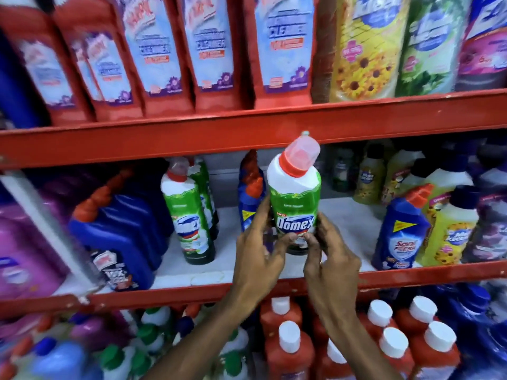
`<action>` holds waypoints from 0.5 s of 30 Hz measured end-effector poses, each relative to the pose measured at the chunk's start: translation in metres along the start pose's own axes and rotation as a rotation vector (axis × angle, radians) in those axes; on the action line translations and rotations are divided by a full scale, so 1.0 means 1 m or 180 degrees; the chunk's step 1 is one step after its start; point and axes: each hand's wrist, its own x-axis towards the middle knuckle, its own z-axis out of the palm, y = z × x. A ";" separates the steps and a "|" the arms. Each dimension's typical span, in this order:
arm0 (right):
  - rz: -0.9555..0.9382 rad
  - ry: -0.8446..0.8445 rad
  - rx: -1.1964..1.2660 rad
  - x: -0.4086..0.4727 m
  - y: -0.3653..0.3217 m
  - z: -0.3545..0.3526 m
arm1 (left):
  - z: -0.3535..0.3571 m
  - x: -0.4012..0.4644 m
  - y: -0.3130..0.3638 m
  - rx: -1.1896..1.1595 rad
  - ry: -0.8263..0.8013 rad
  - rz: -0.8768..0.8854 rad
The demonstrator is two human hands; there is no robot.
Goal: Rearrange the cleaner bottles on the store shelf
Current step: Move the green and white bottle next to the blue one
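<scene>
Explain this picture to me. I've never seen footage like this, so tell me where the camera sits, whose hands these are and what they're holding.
There is no machine here. The single picture comes from a wide-angle camera worn on a person's head, looking forward and down, so the two arms reaching in from the bottom are that person's own.

The left hand and right hand together grip the lower part of a green Domex bottle with a white shoulder and a red angled cap. It is upright in front of the middle shelf, a white board in a red metal rack.

On that shelf stand more green Domex bottles to the left, dark blue bottles further left, and a blue Sani Fresh bottle to the right beside yellow ones. The shelves above and below are packed with other cleaners.
</scene>
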 end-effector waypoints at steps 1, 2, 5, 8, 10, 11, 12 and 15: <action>-0.0050 -0.0055 0.0063 -0.004 -0.010 0.006 | -0.014 -0.004 -0.001 0.0067 0.0119 0.0011; -0.0076 -0.0150 0.0151 -0.010 -0.020 0.015 | -0.029 -0.010 -0.003 0.0143 0.0236 0.0012; -0.0041 -0.0495 0.0492 -0.029 -0.045 0.045 | -0.075 -0.026 -0.017 0.0344 0.0496 -0.0061; -0.0045 -0.0802 0.0637 -0.047 -0.061 0.076 | -0.114 -0.037 -0.028 0.0660 0.0620 -0.0121; -0.0013 -0.1069 0.0730 -0.054 -0.071 0.096 | -0.137 -0.041 -0.036 0.0829 0.0622 -0.0138; 0.0026 -0.1201 0.0706 -0.055 -0.074 0.104 | -0.145 -0.042 -0.040 0.0876 0.0608 -0.0133; 0.0053 -0.1314 0.0630 -0.057 -0.078 0.112 | -0.153 -0.043 -0.045 0.0896 0.0587 -0.0146; 0.0082 -0.1488 0.0299 -0.059 -0.079 0.131 | -0.166 -0.042 -0.056 0.0904 0.0468 -0.0271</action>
